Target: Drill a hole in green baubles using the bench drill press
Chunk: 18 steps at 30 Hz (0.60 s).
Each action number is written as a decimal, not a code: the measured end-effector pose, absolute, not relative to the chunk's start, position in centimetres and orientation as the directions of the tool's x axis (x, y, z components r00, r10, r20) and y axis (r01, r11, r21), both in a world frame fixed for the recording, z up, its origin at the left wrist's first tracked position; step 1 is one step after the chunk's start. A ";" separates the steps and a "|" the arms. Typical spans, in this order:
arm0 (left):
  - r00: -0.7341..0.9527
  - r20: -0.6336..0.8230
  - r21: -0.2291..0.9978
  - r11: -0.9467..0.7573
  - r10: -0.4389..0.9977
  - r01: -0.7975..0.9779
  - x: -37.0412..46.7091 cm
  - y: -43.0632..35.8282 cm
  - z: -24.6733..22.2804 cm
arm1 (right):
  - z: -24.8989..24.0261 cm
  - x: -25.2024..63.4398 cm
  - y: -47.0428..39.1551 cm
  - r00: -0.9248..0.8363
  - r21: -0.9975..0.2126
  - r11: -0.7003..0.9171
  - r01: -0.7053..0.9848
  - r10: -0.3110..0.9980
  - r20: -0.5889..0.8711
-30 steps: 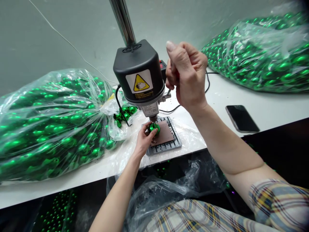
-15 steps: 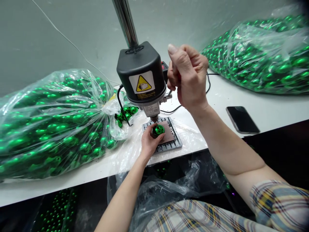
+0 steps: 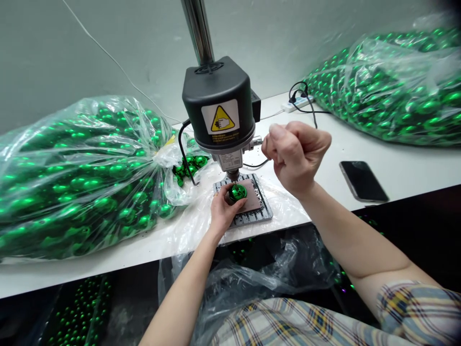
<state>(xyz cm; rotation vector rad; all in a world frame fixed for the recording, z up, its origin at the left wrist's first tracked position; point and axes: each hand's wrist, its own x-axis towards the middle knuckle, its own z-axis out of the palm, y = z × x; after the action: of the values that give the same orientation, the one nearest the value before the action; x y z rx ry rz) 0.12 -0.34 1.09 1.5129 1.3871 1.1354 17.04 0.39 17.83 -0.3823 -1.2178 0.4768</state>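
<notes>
"Where does the single head view look from?"
"Above the wearer's plaid shirt (image 3: 298, 322), on the near side of the bench (image 3: 414, 168)."
"Facing which way?"
"Forward and down, over the front edge to the wall (image 3: 118, 43) at the back edge; the front edge climbs toward the right."
"How near?"
"Close: the right hand (image 3: 299, 154) looks larger than the left hand (image 3: 224, 210), and the drill (image 3: 218, 108) shows its top, its post (image 3: 199, 31) running out of frame."

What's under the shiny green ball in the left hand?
A pinkish-brown pad, on a slotted base plate. The shiny green ball and left hand hide the spot directly beneath, so contact can't be seen.
</notes>
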 end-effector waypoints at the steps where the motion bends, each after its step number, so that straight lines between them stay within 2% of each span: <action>1: 0.013 0.108 0.946 -0.106 0.994 0.308 0.1 -0.3 1.0 | 17.5 17.0 0.4 0.265 -0.511 0.849 -0.138 0.528 0.807; 6: 0.022 0.136 0.925 -0.135 0.991 0.355 0.0 -0.4 0.9 | 15.6 17.0 1.0 0.289 -0.352 0.929 -0.118 0.371 0.883; 10: 0.016 0.159 0.894 -0.151 0.987 0.421 0.0 -0.5 1.1 | 14.1 17.4 1.4 0.241 -0.243 0.967 -0.075 0.254 0.937; 15: 0.005 0.168 0.903 -0.156 0.986 0.401 0.1 -0.6 1.3 | 13.0 17.6 1.1 0.182 -0.113 0.991 -0.066 0.124 0.976; 16: 0.003 0.170 0.907 -0.158 0.985 0.389 0.1 -0.6 1.3 | 13.0 17.6 1.0 0.183 -0.098 0.993 -0.067 0.109 0.977; 17: 0.002 0.169 0.912 -0.157 0.986 0.378 0.1 -0.6 1.3 | 13.2 17.6 0.8 0.174 -0.135 0.989 -0.054 0.142 0.974; 18: 0.002 0.163 0.917 -0.153 0.987 0.368 0.2 -0.5 1.2 | 13.6 17.5 0.7 0.147 -0.221 0.975 -0.039 0.224 0.963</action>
<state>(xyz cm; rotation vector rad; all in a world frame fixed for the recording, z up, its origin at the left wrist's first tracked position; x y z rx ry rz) 0.16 -0.53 1.24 1.5969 1.4246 1.1499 17.55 0.71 13.58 -0.1564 -1.4124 0.1902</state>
